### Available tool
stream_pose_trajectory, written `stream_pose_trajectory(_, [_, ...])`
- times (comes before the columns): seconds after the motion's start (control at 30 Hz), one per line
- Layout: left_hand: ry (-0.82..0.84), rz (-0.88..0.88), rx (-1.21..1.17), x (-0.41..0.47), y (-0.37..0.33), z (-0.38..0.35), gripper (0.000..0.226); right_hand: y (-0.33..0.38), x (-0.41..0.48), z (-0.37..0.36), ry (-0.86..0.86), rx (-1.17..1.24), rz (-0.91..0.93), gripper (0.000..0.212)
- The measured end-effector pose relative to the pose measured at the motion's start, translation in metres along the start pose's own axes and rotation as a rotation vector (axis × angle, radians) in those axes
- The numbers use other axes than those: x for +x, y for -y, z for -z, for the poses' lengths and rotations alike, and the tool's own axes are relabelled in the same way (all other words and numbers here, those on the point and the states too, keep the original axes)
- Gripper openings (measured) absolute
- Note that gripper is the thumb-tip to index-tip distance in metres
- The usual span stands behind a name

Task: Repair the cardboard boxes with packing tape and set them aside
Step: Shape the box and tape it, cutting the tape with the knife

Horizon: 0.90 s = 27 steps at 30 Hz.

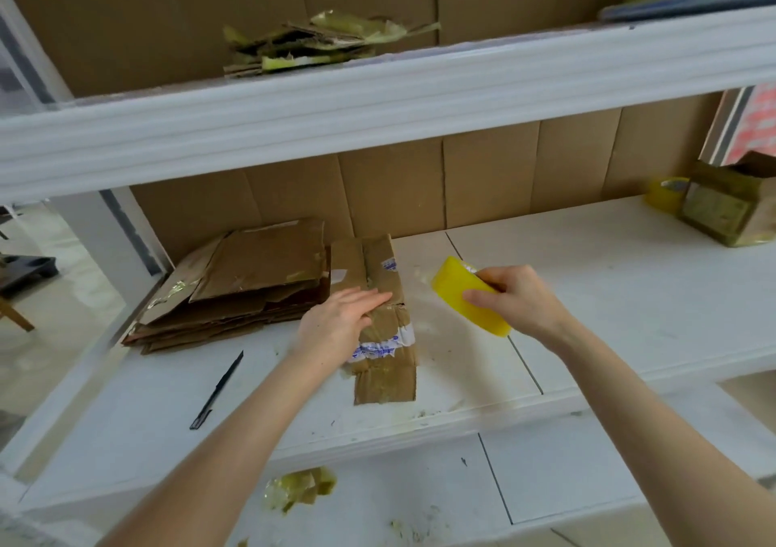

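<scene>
The flattened cardboard box (384, 328) is pressed by the flat left hand (344, 320); the yellow tape roll (466, 294) is gripped by the right hand (516, 299).

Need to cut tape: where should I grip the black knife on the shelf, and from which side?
Pinch the black knife by its thicker near end, probably the handle, coming from the front edge of the shelf. It lies flat with its narrow tip pointing away, toward the cardboard stack.

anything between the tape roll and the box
Nothing visible. Only white shelf board lies between the yellow packing tape roll in the right hand and the flattened brown cardboard box under the left hand.
</scene>
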<state>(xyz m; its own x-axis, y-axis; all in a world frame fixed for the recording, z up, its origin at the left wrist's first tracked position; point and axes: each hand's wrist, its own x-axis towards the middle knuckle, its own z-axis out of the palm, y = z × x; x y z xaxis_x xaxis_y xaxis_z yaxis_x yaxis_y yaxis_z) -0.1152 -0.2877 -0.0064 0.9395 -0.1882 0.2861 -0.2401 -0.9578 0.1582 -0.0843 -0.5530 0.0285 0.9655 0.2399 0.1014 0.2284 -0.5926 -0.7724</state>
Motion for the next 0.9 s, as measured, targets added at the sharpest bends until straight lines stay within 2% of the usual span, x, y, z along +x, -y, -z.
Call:
stream_pose_trajectory(0.1, [0.008,0.054,0.032,0.002,-0.01,0.01,0.052,0.016,-0.005,0.012,-0.001,0.033,0.063,0.015])
stream_pose_trajectory(0.13, [-0.078,0.083,-0.065,0.003,-0.016,0.017,0.051,0.022,-0.007,0.016,0.0,0.043,0.09,0.012])
stream_pose_trajectory(0.2, [-0.289,0.124,-0.425,0.011,-0.037,0.039,0.048,0.034,-0.01,0.02,0.0,0.049,0.154,0.009])
stream_pose_trajectory(0.23, [-0.323,0.141,-0.574,0.016,-0.046,0.05,0.045,0.04,-0.011,0.021,0.005,0.039,0.186,0.011])
stream_pose_trajectory(0.3, [-0.277,0.162,-0.62,0.021,-0.062,0.064,0.028,0.051,-0.013,0.019,0.029,0.016,0.245,0.014])
stream_pose_trajectory(0.37, [-0.312,0.173,-0.629,0.023,-0.068,0.07,0.005,0.057,-0.014,0.016,0.044,0.022,0.282,0.016])
stream_pose_trajectory(0.43, [-0.385,0.183,-0.68,0.022,-0.069,0.071,0.016,0.061,-0.015,0.014,0.046,0.081,0.283,0.02])
stream_pose_trajectory(0.5, [-0.437,0.232,-0.733,0.021,-0.069,0.071,0.015,0.061,-0.016,0.012,0.104,0.181,0.252,0.029])
stream_pose_trajectory(0.57, [-0.499,0.285,-0.727,0.02,-0.064,0.07,0.017,0.057,-0.018,0.011,0.248,0.32,0.215,0.04])
stream_pose_trajectory(0.63, [-0.538,0.365,-0.739,0.019,-0.056,0.07,0.02,0.048,-0.021,0.011,0.408,0.454,0.216,0.041])
stream_pose_trajectory(0.7, [-0.538,0.441,-0.806,0.017,-0.046,0.07,0.022,0.041,-0.024,0.009,0.493,0.512,0.246,0.037])
stream_pose_trajectory(0.9, [-0.506,0.493,-0.969,-0.003,-0.039,0.057,0.02,0.044,-0.022,0.003,0.338,0.57,0.319,0.035])
